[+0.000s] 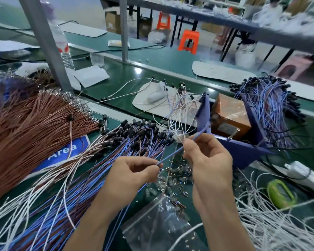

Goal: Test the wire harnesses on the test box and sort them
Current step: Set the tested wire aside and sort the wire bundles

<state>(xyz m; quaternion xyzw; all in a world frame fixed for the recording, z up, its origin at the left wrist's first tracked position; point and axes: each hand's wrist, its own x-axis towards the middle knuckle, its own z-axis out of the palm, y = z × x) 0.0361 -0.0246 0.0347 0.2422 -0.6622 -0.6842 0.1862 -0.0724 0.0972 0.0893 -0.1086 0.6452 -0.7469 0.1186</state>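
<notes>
Green bench (pixel 120 98), brown wires (pixel 25 127), blue harnesses (pixel 134 140), white wires (pixel 272 223), clear bag (pixel 161 225)

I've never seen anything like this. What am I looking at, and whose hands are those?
No machine here: a person works with bare hands, filmed by a camera worn on the head, looking down. The left hand pinches one end of a blue wire; the right hand pinches it further along. On the green bench lie piles of brown wires at the left, white wires at the right, a clear bag near the wrists, and a brown box in a blue tray beyond.
</notes>
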